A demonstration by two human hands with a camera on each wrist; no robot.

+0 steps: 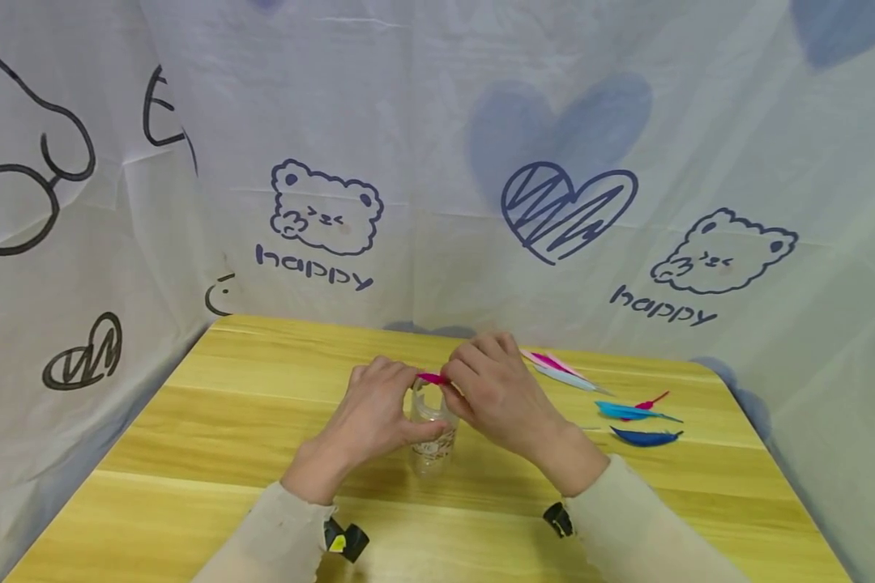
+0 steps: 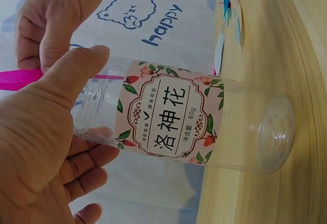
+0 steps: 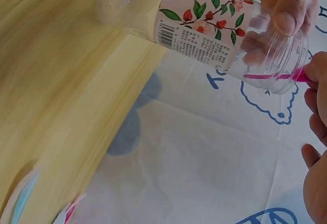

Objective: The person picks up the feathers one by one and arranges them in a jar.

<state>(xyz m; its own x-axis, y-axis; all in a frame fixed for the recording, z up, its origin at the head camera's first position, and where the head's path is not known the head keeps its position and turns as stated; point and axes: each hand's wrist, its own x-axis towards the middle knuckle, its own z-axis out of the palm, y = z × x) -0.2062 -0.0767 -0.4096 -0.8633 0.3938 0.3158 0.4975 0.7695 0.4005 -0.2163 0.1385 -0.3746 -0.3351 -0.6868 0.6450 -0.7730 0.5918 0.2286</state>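
Observation:
A clear plastic jar [image 1: 430,465] stands upright on the wooden table [image 1: 262,453], its mouth uncovered. In the left wrist view its pink floral label [image 2: 171,116] shows. My left hand [image 1: 375,409] holds the jar near its neck, thumb on one side and fingers on the other. With thumb and fingers, my right hand [image 1: 499,393] pinches a bright pink feather [image 1: 432,378] at the mouth. The feather's thin shaft [image 3: 260,75] reaches through the opening into the neck; its vane is outside. Part of the feather is hidden by the right fingers.
To the right lie several loose feathers: a pale and pink group [image 1: 565,372], a light blue feather [image 1: 630,410] over a red one [image 1: 656,401], and a dark blue feather [image 1: 645,438]. A white printed cloth [image 1: 437,202] hangs behind the table's far edge.

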